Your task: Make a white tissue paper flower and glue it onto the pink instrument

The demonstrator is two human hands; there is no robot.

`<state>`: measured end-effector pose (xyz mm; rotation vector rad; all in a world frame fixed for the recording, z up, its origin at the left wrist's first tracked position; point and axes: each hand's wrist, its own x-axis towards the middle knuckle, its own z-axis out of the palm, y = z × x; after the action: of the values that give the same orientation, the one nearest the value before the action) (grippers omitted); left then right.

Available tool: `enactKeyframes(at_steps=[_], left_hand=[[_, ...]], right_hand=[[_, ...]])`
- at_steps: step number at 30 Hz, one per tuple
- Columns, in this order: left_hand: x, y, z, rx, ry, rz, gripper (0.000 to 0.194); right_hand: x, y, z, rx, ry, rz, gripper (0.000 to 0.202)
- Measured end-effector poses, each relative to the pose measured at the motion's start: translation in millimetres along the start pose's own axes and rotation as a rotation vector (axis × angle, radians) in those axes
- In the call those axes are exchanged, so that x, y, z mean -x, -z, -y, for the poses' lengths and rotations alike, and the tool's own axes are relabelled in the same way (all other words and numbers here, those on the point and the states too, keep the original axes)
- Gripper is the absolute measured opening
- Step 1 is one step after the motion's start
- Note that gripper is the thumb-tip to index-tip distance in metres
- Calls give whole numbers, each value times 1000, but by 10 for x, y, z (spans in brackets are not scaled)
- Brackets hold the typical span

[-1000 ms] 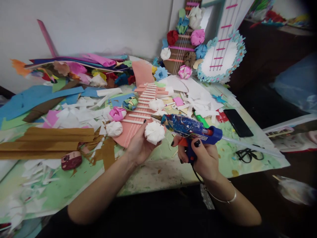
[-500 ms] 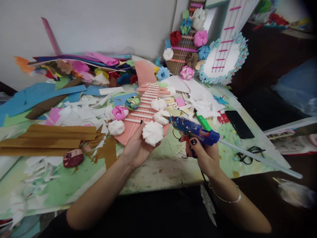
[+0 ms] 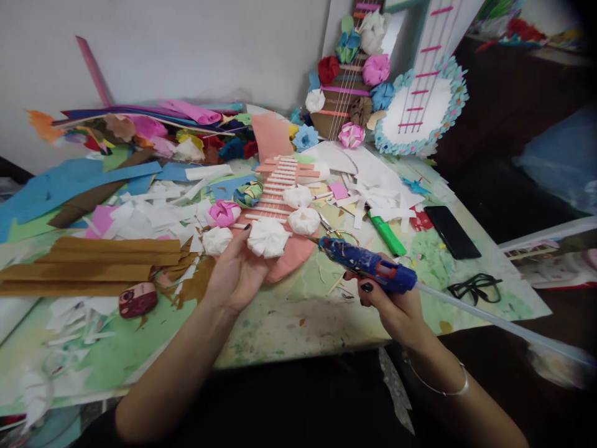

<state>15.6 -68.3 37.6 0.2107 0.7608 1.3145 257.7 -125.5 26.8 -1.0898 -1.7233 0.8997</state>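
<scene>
My left hand (image 3: 240,274) is closed around a white paper flower (image 3: 268,238), held over the lower part of a pink paper guitar (image 3: 295,260). In my right hand (image 3: 396,305) is a blue glue gun (image 3: 366,261) smeared with dried glue, a long clear glue stick (image 3: 471,308) poking out of its back. Its nozzle points left, near the guitar's right edge. Several more paper flowers lie around the guitar's body, among them a magenta flower (image 3: 224,213), a green and blue flower (image 3: 249,194) and a white flower (image 3: 304,220). White rolled strips cross its neck.
Scissors (image 3: 342,235), a green marker-like tool (image 3: 387,233), a black phone (image 3: 452,231) and glasses (image 3: 476,287) lie to the right. Brown crepe paper (image 3: 88,264) and a dark red case (image 3: 138,300) are on the left. Decorated guitars (image 3: 342,106) lean at the back.
My left hand has moved the white flower left and slightly up, uncovering the guitar's lower right edge. The glue gun has shifted slightly right and down.
</scene>
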Motion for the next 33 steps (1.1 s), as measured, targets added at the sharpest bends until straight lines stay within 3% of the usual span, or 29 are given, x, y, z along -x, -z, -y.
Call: enactKeyframes(at_steps=[5,9,17,23,28,33], left_hand=[[-52,69,-25,30,-56,25,18],[-99,96,94,-64,-160,16,2],[-96,31,418,-605,-538,79,35],[-78,52,501,-813,-667,100,53],[-104,136,498,-1133,-835,107,54],[-165,199,496,-1508,-1159,170,47]], right_hand=[[70,71,66,-95,-45,-84,20],[138,109,80,-143,-38,-157,20],[200,161,46,-210,-28,-214,17],[246,189,35,-244,-36,-231,16],[265,190,4,-250,-36,-228,17],[262,195,-13,-250,-29,-226,19]])
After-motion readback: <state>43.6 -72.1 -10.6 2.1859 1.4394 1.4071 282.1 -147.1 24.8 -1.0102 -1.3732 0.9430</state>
